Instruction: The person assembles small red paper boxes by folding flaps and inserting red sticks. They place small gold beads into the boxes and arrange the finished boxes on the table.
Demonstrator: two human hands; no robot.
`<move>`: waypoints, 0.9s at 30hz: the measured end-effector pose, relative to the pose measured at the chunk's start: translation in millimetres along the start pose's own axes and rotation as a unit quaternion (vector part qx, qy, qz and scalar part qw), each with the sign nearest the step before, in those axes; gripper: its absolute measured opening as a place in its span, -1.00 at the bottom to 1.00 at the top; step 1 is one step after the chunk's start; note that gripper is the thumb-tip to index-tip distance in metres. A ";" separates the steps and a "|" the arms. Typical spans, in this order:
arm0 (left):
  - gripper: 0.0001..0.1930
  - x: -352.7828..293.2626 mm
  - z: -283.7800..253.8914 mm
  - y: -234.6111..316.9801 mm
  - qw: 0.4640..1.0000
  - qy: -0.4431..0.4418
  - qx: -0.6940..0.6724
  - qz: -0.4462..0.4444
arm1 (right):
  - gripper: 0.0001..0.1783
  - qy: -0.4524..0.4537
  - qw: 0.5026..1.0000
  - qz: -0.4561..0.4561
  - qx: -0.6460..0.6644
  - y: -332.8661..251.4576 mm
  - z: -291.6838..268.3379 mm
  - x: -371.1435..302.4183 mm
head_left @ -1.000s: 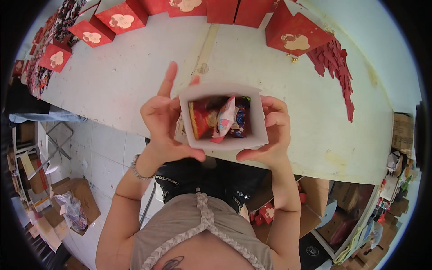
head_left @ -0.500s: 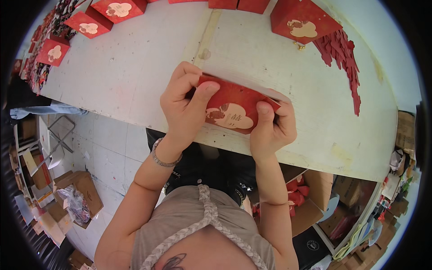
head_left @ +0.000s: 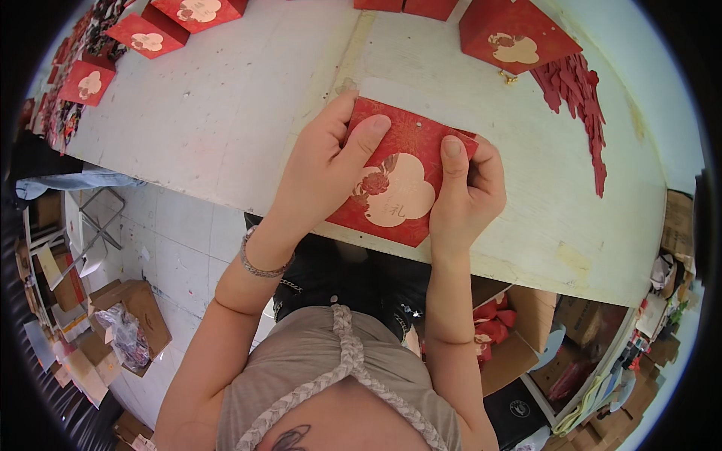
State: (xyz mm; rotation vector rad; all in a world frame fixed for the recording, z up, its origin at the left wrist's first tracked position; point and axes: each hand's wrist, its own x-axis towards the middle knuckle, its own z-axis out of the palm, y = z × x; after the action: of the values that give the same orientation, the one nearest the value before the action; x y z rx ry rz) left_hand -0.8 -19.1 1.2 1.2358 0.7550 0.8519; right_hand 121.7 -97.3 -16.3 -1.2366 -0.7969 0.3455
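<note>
A red paper gift bag (head_left: 395, 139), with a cream flower-shaped label and a small hole near its upper edge, is held at the near edge of the white table (head_left: 226, 135). My left hand (head_left: 325, 161) grips its left side, thumb flat on the front face and fingers mostly hidden behind it. On the opposite side, my right hand (head_left: 468, 192) pinches the upper right corner, thumb in front and fingers curled behind. The printed face is turned up toward me. Whatever lies inside the bag is hidden.
Another red bag (head_left: 519, 37) stands at the far right beside a pile of dark red strips (head_left: 575, 94) and small gold pieces (head_left: 508, 78). More red bags (head_left: 150, 36) stand at the far left. Under the table, a carton (head_left: 530, 338) holds red items; another carton (head_left: 143, 319) sits on the floor.
The bag has tilted so its front face shows more fully. Both hands have moved slightly to the right with it, still gripping its sides.
</note>
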 end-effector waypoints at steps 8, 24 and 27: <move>-0.75 14.9 -8.3 7.7 0.992 -0.103 0.062 0.042 | -0.85 -0.052 0.997 0.037 -0.038 -3.0 -2.8 3.1; -0.83 9.6 -18.6 -3.5 0.985 -0.151 -0.077 0.035 | -0.80 -0.141 0.981 0.075 0.106 8.3 -9.3 7.1; -0.82 7.5 -19.5 -0.9 0.983 -0.160 -0.040 0.075 | -0.81 -0.153 0.984 0.052 0.076 -0.9 -12.4 3.2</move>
State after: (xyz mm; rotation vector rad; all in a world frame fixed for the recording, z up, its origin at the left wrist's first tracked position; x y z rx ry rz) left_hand -13.8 -3.3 -3.4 1.3295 0.3689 0.7728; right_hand 132.4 -104.2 -15.7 -1.0967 -0.9501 0.6822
